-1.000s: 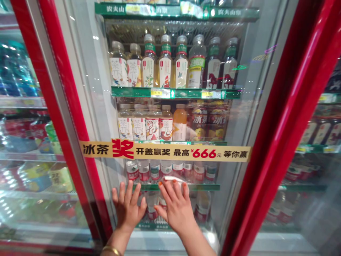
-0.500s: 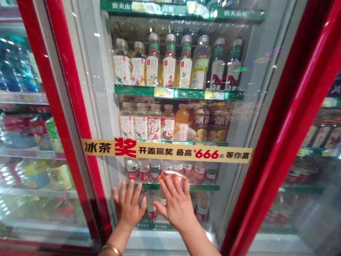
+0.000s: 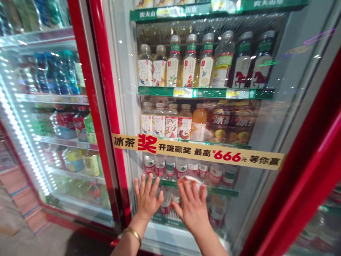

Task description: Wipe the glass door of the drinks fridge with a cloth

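The view is swinging left, the open right hand [image 3: 195, 210] lying flat over a white cloth [image 3: 196, 180], nearer it than the wide-spread left hand [image 3: 146, 202] resting leftward.

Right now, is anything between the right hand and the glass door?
Yes: what looks like a white cloth lies between the right hand and the glass door, its edge showing above the hand. Nothing else is visible there.
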A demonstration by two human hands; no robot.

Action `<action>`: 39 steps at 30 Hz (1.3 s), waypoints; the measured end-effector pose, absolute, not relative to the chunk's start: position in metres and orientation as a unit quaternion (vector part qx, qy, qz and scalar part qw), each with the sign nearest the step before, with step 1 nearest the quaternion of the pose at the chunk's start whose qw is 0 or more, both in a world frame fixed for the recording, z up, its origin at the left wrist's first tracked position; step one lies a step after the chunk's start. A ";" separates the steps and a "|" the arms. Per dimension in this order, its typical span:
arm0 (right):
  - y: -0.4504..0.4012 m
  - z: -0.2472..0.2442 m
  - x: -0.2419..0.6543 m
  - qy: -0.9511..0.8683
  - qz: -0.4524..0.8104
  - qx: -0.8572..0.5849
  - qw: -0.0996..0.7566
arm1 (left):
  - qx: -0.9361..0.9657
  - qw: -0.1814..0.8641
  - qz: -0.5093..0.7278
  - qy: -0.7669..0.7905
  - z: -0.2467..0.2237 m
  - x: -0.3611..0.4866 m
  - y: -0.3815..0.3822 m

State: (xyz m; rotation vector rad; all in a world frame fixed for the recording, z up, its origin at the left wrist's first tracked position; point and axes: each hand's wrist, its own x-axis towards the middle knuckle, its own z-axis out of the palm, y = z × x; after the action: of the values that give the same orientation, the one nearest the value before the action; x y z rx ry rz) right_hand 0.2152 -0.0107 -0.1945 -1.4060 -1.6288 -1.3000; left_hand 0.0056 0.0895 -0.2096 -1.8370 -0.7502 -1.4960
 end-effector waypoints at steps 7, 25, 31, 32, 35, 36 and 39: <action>-0.047 -0.194 0.285 -0.507 -0.435 -0.629 0.397 | -0.685 0.325 -0.556 -0.340 -0.243 -0.006 0.095; -0.006 -0.126 0.233 -0.484 -0.439 -0.629 0.421 | -0.676 0.332 -0.561 -0.345 -0.252 -0.002 0.099; 0.010 -0.152 0.177 -0.731 -0.486 -0.408 0.251 | -0.653 0.325 -0.558 -0.396 -0.272 -0.003 0.096; 0.003 -0.169 0.182 -0.757 -0.486 -0.373 0.226 | -0.644 0.315 -0.557 -0.418 -0.279 -0.003 0.096; -0.019 -0.200 0.223 -0.759 -0.483 -0.386 0.204 | -0.636 0.289 -0.551 -0.455 -0.300 -0.002 0.096; -0.023 -0.199 0.236 -0.737 -0.481 -0.422 0.218 | -0.639 0.287 -0.552 -0.452 -0.306 -0.001 0.097; -0.015 -0.163 0.240 -0.633 -0.452 -0.554 0.297 | -0.639 0.285 -0.563 -0.439 -0.315 0.000 0.100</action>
State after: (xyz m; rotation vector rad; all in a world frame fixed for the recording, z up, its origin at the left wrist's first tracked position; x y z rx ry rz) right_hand 0.2405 -0.0146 -0.1626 -1.4733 -1.6830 -1.2007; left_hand 0.0004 0.1004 -0.3154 -1.7090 -1.1740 -1.5063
